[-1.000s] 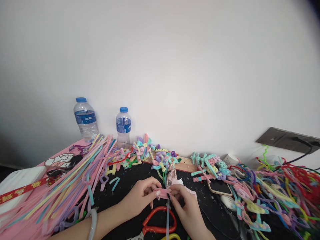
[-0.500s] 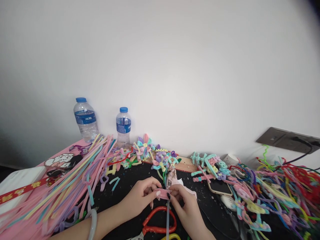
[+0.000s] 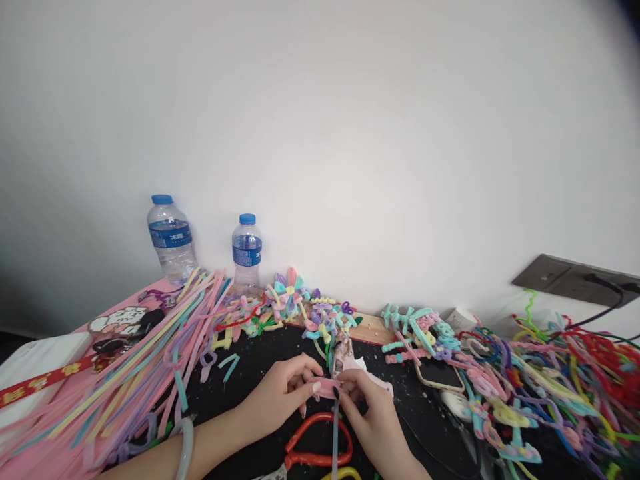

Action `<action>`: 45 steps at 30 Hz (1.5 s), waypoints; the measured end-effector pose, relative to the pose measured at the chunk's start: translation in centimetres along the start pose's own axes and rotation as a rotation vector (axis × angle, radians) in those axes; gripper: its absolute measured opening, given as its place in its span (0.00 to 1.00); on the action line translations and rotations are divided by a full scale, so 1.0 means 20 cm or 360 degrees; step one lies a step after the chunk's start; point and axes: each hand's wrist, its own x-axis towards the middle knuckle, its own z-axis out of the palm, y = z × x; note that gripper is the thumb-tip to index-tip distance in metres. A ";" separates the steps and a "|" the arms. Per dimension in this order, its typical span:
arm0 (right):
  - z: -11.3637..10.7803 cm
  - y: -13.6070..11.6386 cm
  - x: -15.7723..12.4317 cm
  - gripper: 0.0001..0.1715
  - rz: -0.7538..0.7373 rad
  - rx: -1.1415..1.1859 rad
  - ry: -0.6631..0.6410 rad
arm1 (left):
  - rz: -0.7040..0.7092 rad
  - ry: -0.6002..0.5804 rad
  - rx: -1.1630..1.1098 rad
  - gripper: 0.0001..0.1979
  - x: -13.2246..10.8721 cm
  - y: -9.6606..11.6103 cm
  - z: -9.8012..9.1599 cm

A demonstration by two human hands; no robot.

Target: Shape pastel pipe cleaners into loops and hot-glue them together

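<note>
Between both hands is a short pink pipe cleaner piece (image 3: 327,388), held level above the black work surface (image 3: 270,347). My left hand (image 3: 286,392) pinches its left end between thumb and fingers. My right hand (image 3: 367,405) pinches the right end, and its fingers partly hide the piece. Below the hands lie red-handled scissors (image 3: 320,459), with a pale translucent stick (image 3: 335,433) running across their handle. Just beyond my fingertips is a pinkish patterned object (image 3: 343,353), partly covered, whose kind I cannot make out.
Long pastel pipe cleaners (image 3: 145,360) fan out on the left. Two water bottles (image 3: 247,250) stand by the wall. Pipe cleaner flowers (image 3: 290,291) lie at the back. To the right are a phone (image 3: 440,375) and a tangled pipe cleaner heap (image 3: 545,387). A yellow handle (image 3: 345,473) shows at the front.
</note>
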 end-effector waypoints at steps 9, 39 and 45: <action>0.00 0.00 0.00 0.10 -0.0023 0.0045 0.0015 | -0.0014 0.0003 0.0015 0.07 -0.01 0.00 0.00; -0.01 -0.02 0.00 0.09 -0.0106 -0.0018 0.0031 | 0.0008 -0.0012 -0.0017 0.09 -0.01 0.02 0.00; -0.02 -0.03 0.00 0.10 -0.0172 0.0007 0.0060 | -0.0015 -0.0022 -0.0005 0.09 -0.01 0.02 0.00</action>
